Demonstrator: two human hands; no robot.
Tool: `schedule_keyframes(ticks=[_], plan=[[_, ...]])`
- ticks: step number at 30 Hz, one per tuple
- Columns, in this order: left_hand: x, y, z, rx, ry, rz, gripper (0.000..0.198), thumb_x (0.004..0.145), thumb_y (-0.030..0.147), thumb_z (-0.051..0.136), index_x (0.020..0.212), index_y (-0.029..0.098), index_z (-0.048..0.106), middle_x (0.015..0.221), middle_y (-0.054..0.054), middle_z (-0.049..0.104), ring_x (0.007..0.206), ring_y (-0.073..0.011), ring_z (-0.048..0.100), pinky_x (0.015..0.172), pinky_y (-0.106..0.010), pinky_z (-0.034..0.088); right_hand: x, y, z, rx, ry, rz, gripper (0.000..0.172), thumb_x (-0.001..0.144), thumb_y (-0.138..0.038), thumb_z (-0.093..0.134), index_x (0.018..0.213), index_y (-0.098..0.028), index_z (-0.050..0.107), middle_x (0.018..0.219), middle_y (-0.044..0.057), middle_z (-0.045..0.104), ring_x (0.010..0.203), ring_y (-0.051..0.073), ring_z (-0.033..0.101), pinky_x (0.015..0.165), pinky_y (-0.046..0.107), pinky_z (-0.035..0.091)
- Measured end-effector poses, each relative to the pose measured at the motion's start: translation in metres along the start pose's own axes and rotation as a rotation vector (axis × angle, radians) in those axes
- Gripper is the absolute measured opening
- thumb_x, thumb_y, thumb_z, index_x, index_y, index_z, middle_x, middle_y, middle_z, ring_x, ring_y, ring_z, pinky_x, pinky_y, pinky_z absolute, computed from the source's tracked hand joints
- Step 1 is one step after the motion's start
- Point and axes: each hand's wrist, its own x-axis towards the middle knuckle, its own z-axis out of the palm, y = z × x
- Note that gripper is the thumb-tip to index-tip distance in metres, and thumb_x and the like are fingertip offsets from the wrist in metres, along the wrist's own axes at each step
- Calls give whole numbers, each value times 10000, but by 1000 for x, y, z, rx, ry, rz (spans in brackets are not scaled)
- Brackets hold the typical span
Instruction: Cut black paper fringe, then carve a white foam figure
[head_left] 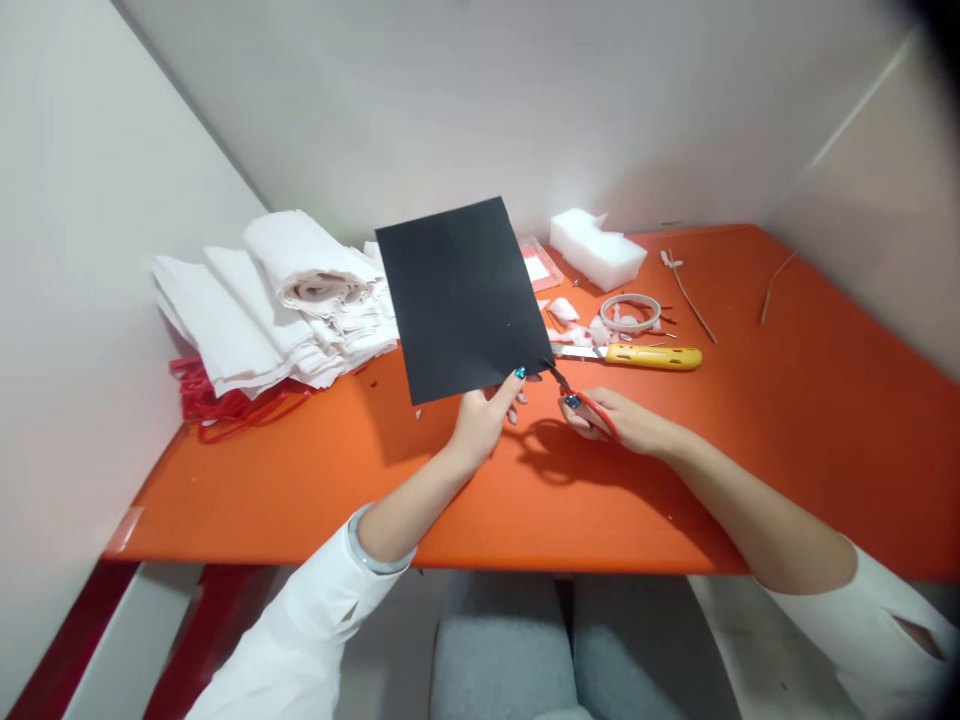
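Note:
A sheet of black paper (465, 295) is held up above the table, tilted toward me. My left hand (484, 420) is closed on its lower edge, the thumb lying on the front face and the fingers behind. In my right hand (607, 418) is a pair of scissors (596, 410) with red handles, my fingers through the loops. The dark blades meet the sheet's lower right corner; whether they have cut into it I cannot tell. Just beyond the scissors lies a yellow-handled utility knife (652, 357), its blade partly hidden behind the paper.
White folded cloth or paper (247, 310) is heaped at left over red cords (225, 400). Behind the knife are a white tape ring (630, 313), a white foam block (596, 250) and a pinkish tray (541, 265). Thin twigs (694, 300) lie at right on the orange table (300, 500).

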Motion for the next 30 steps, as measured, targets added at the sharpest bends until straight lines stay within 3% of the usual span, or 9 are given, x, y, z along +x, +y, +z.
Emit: schedule_keyframes(ticks=[3,5,8,12,16,23,27,30], plan=[[13,6,-12,-146,-24,21,362,710,481,683,839,143,673,790,-69,669,666,-163,622,469,-234,460,-5,0,-14,-102,86,33,418,917,-512,421,659,-195,332,597,-43,291,545,103,242,512,266,204],[27,15,-27,-262,30,24,401,736,528,622,898,165,676,843,-69,687,748,-194,652,502,-247,491,-11,-1,-24,-228,163,85,438,906,-556,422,670,-194,350,617,-33,314,559,109,254,517,267,205],[49,26,-53,-270,-44,-129,557,771,657,484,892,154,691,779,-92,693,753,-228,669,529,-280,510,-18,-4,-35,-399,207,139,449,895,-587,414,685,-191,408,619,-13,389,562,123,300,515,275,210],[64,28,-74,-199,31,-230,552,747,672,524,826,157,706,649,-91,675,699,-244,678,535,-298,519,-24,-6,-41,-603,187,183,459,889,-570,425,629,-193,417,563,1,430,514,128,324,495,288,201],[60,24,-76,-214,59,-296,344,693,501,671,806,178,706,701,-66,701,727,-248,691,587,-319,555,-26,-7,-40,-704,154,213,501,879,-599,417,587,-194,385,526,1,417,476,120,329,475,295,195],[51,27,-75,-101,-178,-181,409,538,230,831,921,144,716,835,-90,735,885,-268,700,777,-333,566,-29,-11,-41,-804,178,188,478,873,-560,447,570,-193,393,479,-12,398,445,114,313,477,314,160],[51,24,-69,-101,-72,-129,424,604,335,818,975,159,713,1008,-96,728,997,-250,673,881,-339,547,-29,-7,-42,-796,196,175,464,861,-529,485,547,-192,429,469,-8,399,441,113,301,484,320,144],[52,23,-65,96,-15,-49,494,573,340,839,1014,162,703,1063,-90,716,1032,-259,657,916,-342,530,-27,-4,-41,-730,208,229,477,861,-547,482,550,-192,413,475,-8,391,441,109,296,481,316,149]])
